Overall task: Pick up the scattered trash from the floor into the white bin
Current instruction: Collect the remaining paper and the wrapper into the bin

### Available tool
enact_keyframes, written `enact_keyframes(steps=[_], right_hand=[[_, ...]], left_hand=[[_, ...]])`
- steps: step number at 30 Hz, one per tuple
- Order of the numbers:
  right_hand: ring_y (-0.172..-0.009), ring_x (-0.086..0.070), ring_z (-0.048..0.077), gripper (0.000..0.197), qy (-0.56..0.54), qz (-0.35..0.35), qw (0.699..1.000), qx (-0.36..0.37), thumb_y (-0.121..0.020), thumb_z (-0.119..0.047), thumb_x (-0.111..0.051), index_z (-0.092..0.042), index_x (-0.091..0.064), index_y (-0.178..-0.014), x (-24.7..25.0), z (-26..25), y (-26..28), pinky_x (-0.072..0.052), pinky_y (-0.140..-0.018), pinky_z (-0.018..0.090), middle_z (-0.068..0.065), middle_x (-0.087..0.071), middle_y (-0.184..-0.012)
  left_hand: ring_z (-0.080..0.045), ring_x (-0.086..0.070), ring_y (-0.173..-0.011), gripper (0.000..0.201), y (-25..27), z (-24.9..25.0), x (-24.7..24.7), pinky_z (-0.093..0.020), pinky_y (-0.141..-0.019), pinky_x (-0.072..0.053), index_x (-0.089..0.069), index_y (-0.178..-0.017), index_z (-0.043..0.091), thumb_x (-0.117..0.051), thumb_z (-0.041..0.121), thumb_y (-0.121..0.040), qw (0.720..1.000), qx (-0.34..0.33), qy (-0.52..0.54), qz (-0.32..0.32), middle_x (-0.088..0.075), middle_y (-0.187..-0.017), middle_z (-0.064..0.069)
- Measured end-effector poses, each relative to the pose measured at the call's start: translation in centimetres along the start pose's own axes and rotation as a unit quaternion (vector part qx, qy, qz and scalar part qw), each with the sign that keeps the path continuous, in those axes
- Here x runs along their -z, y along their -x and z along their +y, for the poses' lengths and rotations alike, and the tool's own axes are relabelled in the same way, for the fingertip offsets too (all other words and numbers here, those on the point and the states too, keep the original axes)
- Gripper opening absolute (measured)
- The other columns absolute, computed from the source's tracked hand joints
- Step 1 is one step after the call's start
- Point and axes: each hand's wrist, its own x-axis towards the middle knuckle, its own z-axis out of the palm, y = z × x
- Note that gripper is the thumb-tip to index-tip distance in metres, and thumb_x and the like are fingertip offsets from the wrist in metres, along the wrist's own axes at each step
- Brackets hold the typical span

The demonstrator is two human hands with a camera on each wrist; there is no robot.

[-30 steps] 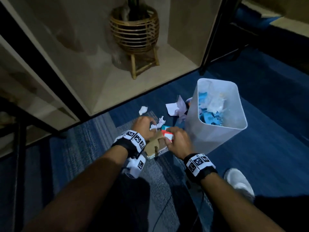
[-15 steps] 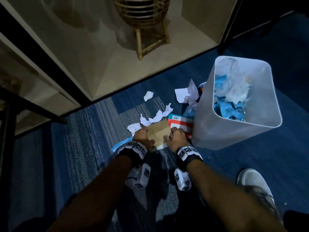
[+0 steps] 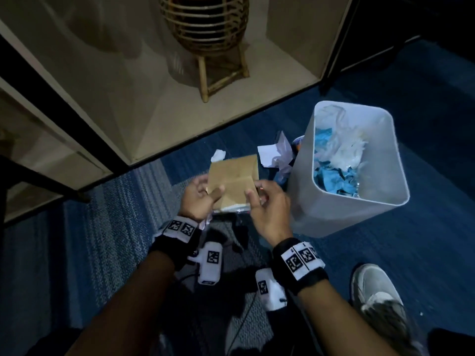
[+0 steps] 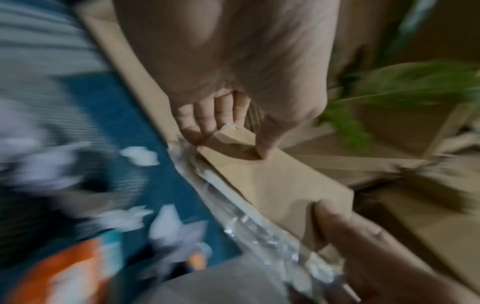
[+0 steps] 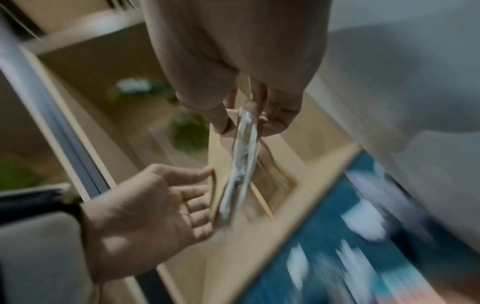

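Brown paper bag [image 3: 232, 182], plastic wrapper beneath, pinched edge-on by left hand [image 3: 199, 200] and right hand [image 3: 267, 211]; white bin [image 3: 331, 214] just right, right hand nearer.

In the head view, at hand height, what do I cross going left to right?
Left hand → brown cardboard piece held by both hands → right hand → white bin.

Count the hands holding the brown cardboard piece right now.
2. The left hand pinches the brown cardboard piece at its left edge; the right hand pinches its right edge, nearer the white bin.
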Motion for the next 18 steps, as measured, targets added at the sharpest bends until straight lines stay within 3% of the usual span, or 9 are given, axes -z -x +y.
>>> enact_keyframes(steps=[2, 5, 7, 10, 13, 15, 17, 18], right_hand=[[-0.083, -0.062, 0.013, 0.007, -0.018, 0.033, 0.998, 0.057, -0.092, -0.017, -0.069, -0.014, -0.072, -0.097, 2.3, -3.5, -1.0, -0.051, -0.073, 0.024, 0.000, -0.067, -0.097], [-0.092, -0.061, 0.011, 0.012, -0.028, 0.088, 0.990, 0.109, -0.093, -0.016, -0.069, -0.012, -0.073, -0.103, 6.3, -7.9, -2.5, -0.049, -0.079, 0.016, 0.001, -0.065, -0.103], [-0.095, -0.062, 0.011, 0.016, -0.022, 0.138, 0.981, 0.136, -0.093, -0.014, -0.070, -0.009, -0.071, -0.107, 9.3, -10.0, -3.2, -0.045, -0.083, 0.010, 0.003, -0.066, -0.105], [-0.100, -0.063, 0.007, 0.027, -0.006, 0.199, 0.967, 0.159, -0.092, -0.012, -0.070, -0.009, -0.065, -0.119, 14.1, -11.7, -3.5, -0.047, -0.085, 0.014, -0.001, -0.067, -0.110], [-0.097, -0.062, -0.003, 0.050, 0.021, 0.240, 0.958, 0.154, -0.090, -0.010, -0.071, -0.011, -0.052, -0.136, 18.3, -11.6, -3.4, -0.052, -0.082, 0.018, -0.016, -0.062, -0.109], [-0.096, -0.060, -0.008, 0.060, 0.046, 0.254, 0.955, 0.146, -0.089, -0.010, -0.072, -0.011, -0.046, -0.143, 20.3, -10.7, -3.3, -0.053, -0.084, 0.019, -0.026, -0.057, -0.111], [-0.102, -0.060, -0.005, 0.064, 0.084, 0.256, 0.953, 0.137, -0.090, -0.011, -0.071, -0.011, -0.043, -0.147, 21.4, -9.2, -3.2, -0.054, -0.091, 0.024, -0.018, -0.061, -0.120], [-0.108, -0.062, 0.004, 0.063, 0.109, 0.249, 0.953, 0.132, -0.091, -0.012, -0.070, -0.011, -0.043, -0.148, 21.6, -8.4, -3.3, -0.054, -0.095, 0.030, -0.008, -0.062, -0.127]], left_hand=[[-0.018, -0.067, -0.088, 0.041, 0.4, 4.1, 0.3, -0.015, -0.070, -0.056, -0.055, -0.126, 0.000, -0.069, 0.005, -0.087, 0.997, -0.065, 0.043, -0.019, -0.067, -0.104, -0.012], [-0.001, -0.066, -0.081, 0.034, 1.7, 10.5, -0.5, -0.013, -0.074, -0.053, -0.055, -0.121, 0.009, -0.066, 0.005, -0.090, 0.982, -0.151, 0.091, -0.062, -0.066, -0.093, 0.003], [0.007, -0.064, -0.078, 0.040, 2.5, 14.2, -1.8, -0.012, -0.075, -0.051, -0.052, -0.127, 0.010, -0.066, 0.005, -0.090, 0.970, -0.202, 0.103, -0.088, -0.062, -0.090, 0.011], [0.007, -0.062, -0.080, 0.052, 3.2, 17.8, -4.6, -0.012, -0.075, -0.050, -0.050, -0.134, 0.004, -0.071, 0.008, -0.087, 0.955, -0.252, 0.087, -0.128, -0.059, -0.093, 0.010], [-0.007, -0.063, -0.103, 0.060, 4.1, 19.8, -7.5, -0.021, -0.078, -0.055, -0.054, -0.136, 0.011, -0.078, 0.022, -0.082, 0.941, -0.307, -0.004, -0.142, -0.063, -0.116, 0.002], [-0.007, -0.057, -0.116, 0.072, 4.8, 20.4, -9.1, -0.028, -0.088, -0.056, -0.047, -0.142, 0.018, -0.080, 0.026, -0.078, 0.921, -0.358, -0.049, -0.145, -0.054, -0.133, 0.002], [-0.009, -0.044, -0.133, 0.086, 5.6, 20.8, -10.5, -0.034, -0.102, -0.050, -0.036, -0.149, 0.025, -0.082, 0.027, -0.076, 0.892, -0.410, -0.080, -0.173, -0.040, -0.148, 0.003], [-0.010, -0.037, -0.140, 0.091, 6.0, 20.9, -11.1, -0.037, -0.109, -0.044, -0.032, -0.151, 0.028, -0.083, 0.026, -0.075, 0.875, -0.432, -0.096, -0.193, -0.032, -0.154, 0.003]])
